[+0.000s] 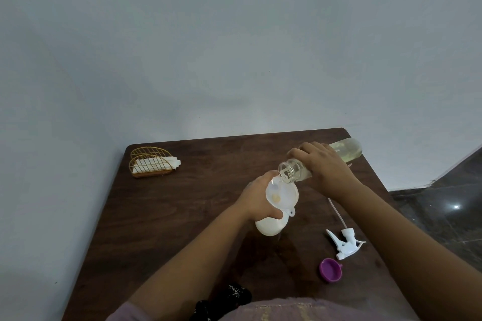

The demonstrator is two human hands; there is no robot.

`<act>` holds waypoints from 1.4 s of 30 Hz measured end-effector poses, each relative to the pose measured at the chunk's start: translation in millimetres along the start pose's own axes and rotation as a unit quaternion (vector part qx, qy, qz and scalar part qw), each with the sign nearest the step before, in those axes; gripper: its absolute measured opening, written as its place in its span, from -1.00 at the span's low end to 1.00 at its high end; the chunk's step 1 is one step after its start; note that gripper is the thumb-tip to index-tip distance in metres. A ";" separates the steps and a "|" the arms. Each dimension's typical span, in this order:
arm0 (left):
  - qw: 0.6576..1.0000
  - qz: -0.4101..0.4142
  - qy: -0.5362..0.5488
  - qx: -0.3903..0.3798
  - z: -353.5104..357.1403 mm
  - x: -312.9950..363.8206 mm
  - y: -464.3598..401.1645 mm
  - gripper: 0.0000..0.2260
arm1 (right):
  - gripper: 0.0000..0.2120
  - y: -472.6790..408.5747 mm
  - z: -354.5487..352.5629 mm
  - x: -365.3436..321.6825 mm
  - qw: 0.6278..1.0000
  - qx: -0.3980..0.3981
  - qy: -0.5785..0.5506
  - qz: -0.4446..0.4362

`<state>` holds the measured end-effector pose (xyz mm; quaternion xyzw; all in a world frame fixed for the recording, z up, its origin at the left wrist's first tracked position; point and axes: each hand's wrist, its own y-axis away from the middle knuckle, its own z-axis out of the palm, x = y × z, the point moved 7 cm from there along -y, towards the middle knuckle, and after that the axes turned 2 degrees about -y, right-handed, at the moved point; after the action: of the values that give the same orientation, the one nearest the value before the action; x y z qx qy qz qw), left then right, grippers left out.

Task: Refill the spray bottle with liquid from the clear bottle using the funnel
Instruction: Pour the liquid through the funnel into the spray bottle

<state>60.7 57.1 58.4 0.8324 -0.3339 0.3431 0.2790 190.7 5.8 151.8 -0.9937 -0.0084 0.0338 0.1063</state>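
Liquid running from the tilted clear bottle (323, 161) into the white funnel (281, 194) at lower centre of the frame, funnel seated in the neck of the white spray bottle (271, 225), which stands on the desk (182, 216). Left hand (257, 199) wrapped round the bottle's neck under the funnel, grip clamped there; right hand (323, 167) closed over the clear bottle's body, mouth hanging just over the funnel's upper rim. Best done slowly: mouth kept over the bowl's middle rather than its edge, tilt raised only as the pool of yellowish liquid in the bowl drains, funnel held upright and steady. Level inside the opaque white bottle impossible to read, so likely short pours with pauses. Lower right: detached trigger sprayer (345, 242) lying on its side with its tube trailing up toward the right forearm, and a purple cap (330, 270) just below it, both near the right elbow's path. Desk's right edge close beyond the clear bottle's base; far edge against the wall. Plenty of bare wood to the left, up to a gold wire holder (151, 163) with white napkins at the upper left corner of the desk.
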 end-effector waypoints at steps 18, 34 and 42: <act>1.000 -0.007 -0.002 0.001 0.1 -1.1 -0.9 -0.18 | -0.54 -0.4 0.8 -0.1 1.000 0.007 -0.006 -0.001; 1.000 0.004 -0.006 0.005 0.2 -0.9 -1.5 -0.20 | -0.56 1.4 0.7 -1.0 1.000 0.008 -0.003 0.001; 1.000 0.004 0.001 0.004 0.3 -1.3 -1.1 -0.19 | -0.55 1.8 1.7 -0.5 1.000 0.002 -0.002 0.004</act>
<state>61.0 58.0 57.0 0.8319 -0.3357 0.3463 0.2745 190.1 4.4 149.7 -0.9934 -0.0044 0.0364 0.1086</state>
